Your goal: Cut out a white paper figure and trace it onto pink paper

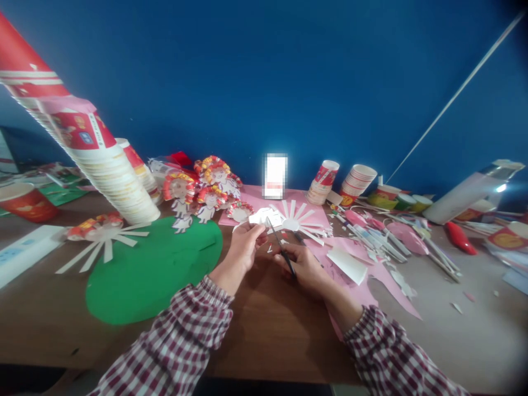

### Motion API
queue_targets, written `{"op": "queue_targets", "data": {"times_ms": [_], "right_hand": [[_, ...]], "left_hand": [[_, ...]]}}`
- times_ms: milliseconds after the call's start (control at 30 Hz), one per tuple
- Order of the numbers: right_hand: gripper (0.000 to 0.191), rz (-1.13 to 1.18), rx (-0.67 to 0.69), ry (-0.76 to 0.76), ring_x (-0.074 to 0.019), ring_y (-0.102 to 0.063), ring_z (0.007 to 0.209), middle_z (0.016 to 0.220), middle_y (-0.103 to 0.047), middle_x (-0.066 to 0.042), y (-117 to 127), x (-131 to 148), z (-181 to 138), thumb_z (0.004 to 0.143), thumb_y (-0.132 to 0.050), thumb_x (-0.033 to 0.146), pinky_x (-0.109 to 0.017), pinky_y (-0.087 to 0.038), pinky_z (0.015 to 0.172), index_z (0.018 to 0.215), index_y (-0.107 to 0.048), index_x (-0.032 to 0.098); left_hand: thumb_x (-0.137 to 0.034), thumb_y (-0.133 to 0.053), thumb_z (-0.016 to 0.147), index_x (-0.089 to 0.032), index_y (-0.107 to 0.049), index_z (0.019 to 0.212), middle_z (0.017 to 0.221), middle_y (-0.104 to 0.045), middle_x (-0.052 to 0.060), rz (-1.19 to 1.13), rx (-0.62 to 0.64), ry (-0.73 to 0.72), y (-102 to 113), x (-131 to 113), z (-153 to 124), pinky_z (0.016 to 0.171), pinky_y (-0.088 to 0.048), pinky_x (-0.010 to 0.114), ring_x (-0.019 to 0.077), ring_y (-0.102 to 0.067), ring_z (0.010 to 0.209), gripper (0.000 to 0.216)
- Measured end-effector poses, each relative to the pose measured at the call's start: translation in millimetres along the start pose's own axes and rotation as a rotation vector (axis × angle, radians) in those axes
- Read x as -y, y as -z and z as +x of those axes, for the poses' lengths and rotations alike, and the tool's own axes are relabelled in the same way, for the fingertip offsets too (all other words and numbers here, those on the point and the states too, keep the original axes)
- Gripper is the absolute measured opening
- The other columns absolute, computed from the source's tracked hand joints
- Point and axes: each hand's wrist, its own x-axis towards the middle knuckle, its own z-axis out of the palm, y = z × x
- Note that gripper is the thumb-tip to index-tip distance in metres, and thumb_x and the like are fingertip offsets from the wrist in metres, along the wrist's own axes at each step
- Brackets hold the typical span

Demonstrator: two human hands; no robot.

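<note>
Between finger and thumb, my left hand [246, 245] pinches a white paper cutout [264, 216] at its lower left edge. My right hand [303, 265] is closed around dark-handled scissors [284, 250], whose blades point up and left to the cutout's edge. Whether the blades are parted I cannot tell. Just beyond my hands, a cut-open paper cup [293, 223] with fanned white strips lies on pink paper [258, 195]. Small white scraps [270, 249] are scattered on the table between my wrists.
On the left, a green paper sheet [154, 275] lies near a leaning stack of paper cups [111, 176]. Several decorated paper figures [206, 190] stand behind it. Shorter cup stacks [358, 181], pens [379, 242] and a red object [461, 238] are on the right. A blue wall [264, 82] rises behind.
</note>
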Motion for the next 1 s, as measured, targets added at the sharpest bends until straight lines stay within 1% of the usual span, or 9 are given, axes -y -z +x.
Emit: {"op": "queue_targets", "data": {"times_ms": [233, 367, 500, 667, 833, 1000], "right_hand": [[0.021, -0.034, -0.022, -0.003, -0.0098, -0.044, 0.045, 0.052, -0.047, 0.005, -0.2, 2.8, -0.3, 0.078, -0.059, 0.037, -0.020, -0.032, 0.042, 0.090, -0.061, 0.020], [0.017, -0.082, -0.036, 0.005, -0.0104, -0.046, 0.047, 0.053, -0.049, 0.004, -0.4, 6.8, -0.8, 0.079, -0.058, 0.036, -0.020, -0.033, 0.043, 0.084, -0.059, 0.020], [0.016, -0.072, -0.021, 0.017, -0.0097, -0.045, 0.046, 0.052, -0.048, 0.005, -1.0, 7.3, -0.1, 0.080, -0.056, 0.035, -0.020, -0.032, 0.043, 0.078, -0.056, 0.019], [0.017, -0.098, -0.025, 0.034, -0.0089, -0.043, 0.046, 0.052, -0.047, 0.005, -0.9, 5.3, 0.2, 0.081, -0.055, 0.036, -0.019, -0.030, 0.042, 0.076, -0.055, 0.019], [0.019, -0.162, -0.055, 0.043, -0.0089, -0.045, 0.047, 0.053, -0.048, 0.005, 0.1, 6.8, -1.2, 0.081, -0.056, 0.036, -0.019, -0.030, 0.043, 0.075, -0.055, 0.018], [0.019, -0.116, -0.034, 0.031, -0.0091, -0.045, 0.047, 0.052, -0.048, 0.005, -0.5, 8.6, -1.7, 0.080, -0.056, 0.037, -0.019, -0.032, 0.043, 0.078, -0.056, 0.018]], "left_hand": [[-0.016, -0.071, 0.055, -0.012, -0.056, 0.061, 0.057, -0.059, -0.001, -0.010, 0.000, 0.003, 0.8, 0.1, 1.3, 0.053, -0.045, 0.020, 0.0071, -0.055, 0.052, 0.017], [-0.015, -0.071, 0.055, -0.012, -0.056, 0.061, 0.058, -0.060, 0.000, -0.019, 0.001, 0.015, 2.4, 1.9, 2.7, 0.052, -0.046, 0.020, 0.0072, -0.055, 0.052, 0.016], [-0.015, -0.071, 0.055, -0.012, -0.056, 0.061, 0.057, -0.060, 0.000, -0.035, 0.000, 0.031, 2.9, 3.1, 3.8, 0.052, -0.046, 0.019, 0.0071, -0.055, 0.052, 0.016], [-0.014, -0.071, 0.056, -0.013, -0.054, 0.060, 0.055, -0.058, -0.001, -0.055, -0.002, 0.051, 3.1, 4.0, 5.0, 0.053, -0.046, 0.019, 0.0065, -0.054, 0.051, 0.017], [-0.013, -0.070, 0.056, -0.013, -0.054, 0.060, 0.056, -0.059, 0.000, -0.041, -0.009, 0.053, 2.4, 1.9, 3.7, 0.052, -0.046, 0.019, 0.0067, -0.054, 0.051, 0.016], [-0.015, -0.070, 0.055, -0.012, -0.054, 0.060, 0.055, -0.057, -0.001, 0.024, 0.005, 0.028, 0.6, 1.2, 0.6, 0.052, -0.045, 0.019, 0.0071, -0.054, 0.051, 0.017]]}}
